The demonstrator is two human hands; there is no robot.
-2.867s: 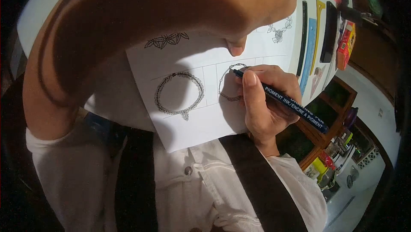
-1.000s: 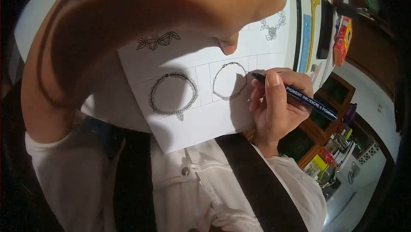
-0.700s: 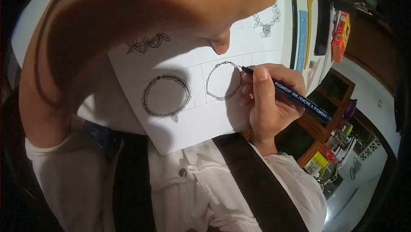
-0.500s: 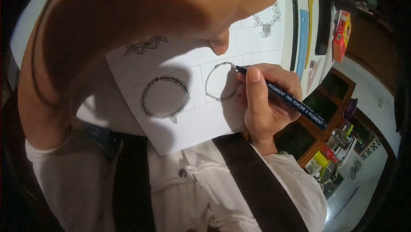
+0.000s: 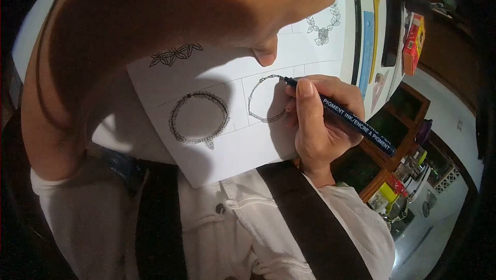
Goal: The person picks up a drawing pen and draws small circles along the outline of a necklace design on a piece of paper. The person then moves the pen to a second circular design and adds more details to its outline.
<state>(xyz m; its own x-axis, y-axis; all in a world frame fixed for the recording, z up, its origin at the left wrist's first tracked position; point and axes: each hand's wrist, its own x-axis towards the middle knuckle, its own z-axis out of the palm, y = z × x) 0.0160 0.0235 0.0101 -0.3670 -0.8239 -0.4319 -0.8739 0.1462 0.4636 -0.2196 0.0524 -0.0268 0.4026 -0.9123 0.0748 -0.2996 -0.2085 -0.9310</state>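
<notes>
A dark pigment ink pen point(image 5: 356, 123) is gripped in my right hand point(image 5: 328, 117), its tip touching the top of a round chain drawing point(image 5: 250, 99) on white paper point(image 5: 227, 161). My left hand point(image 5: 289, 6) rests over the paper's upper part; one fingertip presses the sheet, and its other fingers are hidden. Left of the chain drawing is a darker beaded ring drawing point(image 5: 175, 117) with a small pendant. Leaf drawings point(image 5: 178, 54) show below my left forearm, and a leafy necklace drawing point(image 5: 322, 34) lies at the upper right.
On the white table point(image 5: 349, 55) to the right lie a black strip point(image 5: 356, 37), a blue ruler point(image 5: 367, 47), a yellow ruler point(image 5: 376, 32), a black case point(image 5: 390, 29), a clear triangle point(image 5: 380, 86) and a red-yellow box point(image 5: 413, 45). Beyond stands a wooden cabinet point(image 5: 408, 94).
Almost nothing differs. The pen and my right hand have shifted very slightly, with the tip still at the top of the chain drawing.
</notes>
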